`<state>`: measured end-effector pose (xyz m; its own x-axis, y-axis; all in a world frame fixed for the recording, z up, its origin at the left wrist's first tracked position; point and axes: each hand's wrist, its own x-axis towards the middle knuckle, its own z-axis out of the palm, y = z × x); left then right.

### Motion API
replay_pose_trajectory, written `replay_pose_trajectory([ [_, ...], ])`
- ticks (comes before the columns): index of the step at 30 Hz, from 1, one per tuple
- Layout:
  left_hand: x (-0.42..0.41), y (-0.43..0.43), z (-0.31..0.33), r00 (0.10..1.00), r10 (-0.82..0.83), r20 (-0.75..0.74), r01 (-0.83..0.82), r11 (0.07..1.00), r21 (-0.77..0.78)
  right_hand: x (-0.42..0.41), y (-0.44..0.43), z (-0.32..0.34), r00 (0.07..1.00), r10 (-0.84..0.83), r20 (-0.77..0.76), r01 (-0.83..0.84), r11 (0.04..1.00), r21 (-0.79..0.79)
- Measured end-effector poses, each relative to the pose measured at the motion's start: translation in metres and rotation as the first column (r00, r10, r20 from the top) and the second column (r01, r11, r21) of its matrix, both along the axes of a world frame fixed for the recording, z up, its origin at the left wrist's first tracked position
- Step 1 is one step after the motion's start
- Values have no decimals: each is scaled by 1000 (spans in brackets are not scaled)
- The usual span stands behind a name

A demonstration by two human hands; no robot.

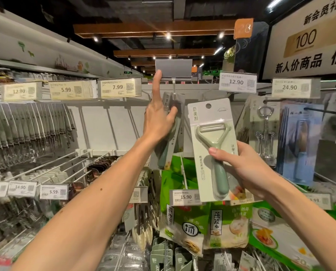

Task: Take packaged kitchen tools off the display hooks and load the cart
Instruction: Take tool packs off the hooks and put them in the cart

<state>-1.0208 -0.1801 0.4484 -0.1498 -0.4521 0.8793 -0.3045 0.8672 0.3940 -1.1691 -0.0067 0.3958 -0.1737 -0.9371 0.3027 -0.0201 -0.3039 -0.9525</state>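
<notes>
My right hand [243, 167] grips a carded pale-green peeler [215, 149] by its lower part, off the hook and held upright in front of the display. My left hand [159, 116] reaches up to another peeler package [178, 106] that hangs on the white hook [174, 85]. Its thumb and curled fingers pinch the card's top, while the index finger points straight up and touches the flipped-up grey price-tag holder [173, 70]. The cart is out of sight.
Corkscrew packs [265, 130] and blue packs [298, 145] hang to the right. Rows of grey packaged tools [26, 130] fill the left hooks. Bare wire hooks [51, 165] jut out at lower left. Green food-liner bags [227, 225] hang below. Price tags line the rails.
</notes>
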Motion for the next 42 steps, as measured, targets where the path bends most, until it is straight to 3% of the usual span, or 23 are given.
replay_pose_trajectory([
  [7,31,34,-4,993,17,115,-24,998,57,4,5,-5,994,-70,-85,66,997,-43],
  [11,53,61,-22,993,-121,-7,118,953,277,19,0,-17,994,-45,-104,41,998,-40],
  [14,64,71,-37,954,-271,-130,299,803,515,37,-8,-26,988,-15,-153,9,999,-37],
  [22,115,44,-56,963,-207,-170,268,723,637,90,-56,-36,926,-56,-373,11,992,-123],
  [25,135,25,-47,957,-176,-229,283,725,627,112,-74,-30,878,-141,-457,44,975,-217],
  [29,149,8,-26,968,-177,-180,249,787,565,134,-94,-14,836,-265,-481,119,943,-312],
  [35,152,-1,-5,988,-152,-24,152,945,288,145,-108,8,837,-346,-424,174,903,-393],
  [39,151,-8,3,976,-216,-14,216,963,158,148,-120,13,826,-377,-420,191,887,-421],
  [42,149,-19,5,988,-151,28,147,983,109,151,-128,19,813,-409,-414,219,874,-434],
])
